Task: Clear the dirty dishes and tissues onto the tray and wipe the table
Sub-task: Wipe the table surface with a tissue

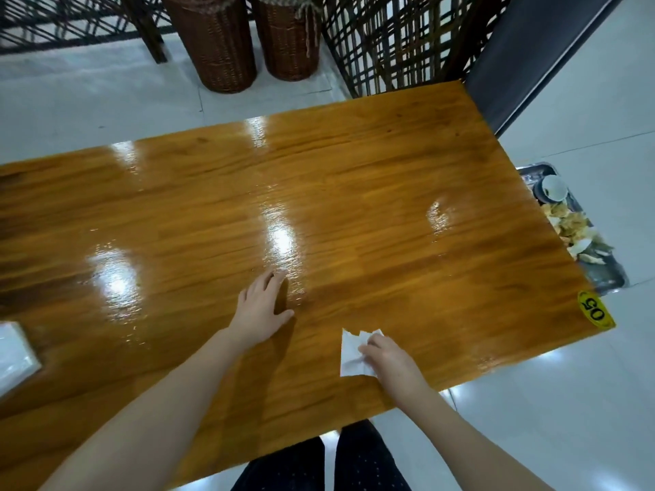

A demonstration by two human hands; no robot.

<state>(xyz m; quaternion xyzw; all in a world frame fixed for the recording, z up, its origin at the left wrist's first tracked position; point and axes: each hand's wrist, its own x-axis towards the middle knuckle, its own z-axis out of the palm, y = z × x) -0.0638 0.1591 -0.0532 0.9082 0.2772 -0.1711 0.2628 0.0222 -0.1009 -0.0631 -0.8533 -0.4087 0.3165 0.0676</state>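
Clearing looks done: grey metal tray, just past the right end of the glossy orange-brown wooden surface, holds a white bowl and crumpled soiled tissues. Wiping looks underway: right hand grips a white paper tissue against the surface near its front edge. Left hand rests flat, fingers straight.

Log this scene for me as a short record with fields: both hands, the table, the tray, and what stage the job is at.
Left hand: flat on the wooden table, fingers straight, holding nothing
Right hand: holds a white tissue against the table near its front edge
Table: glossy; yellow sticker reading 05 at the right corner
Tray: past the table's right end, carrying a small white bowl and crumpled scraps
Stage: bowl already on the tray; likely the wiping step
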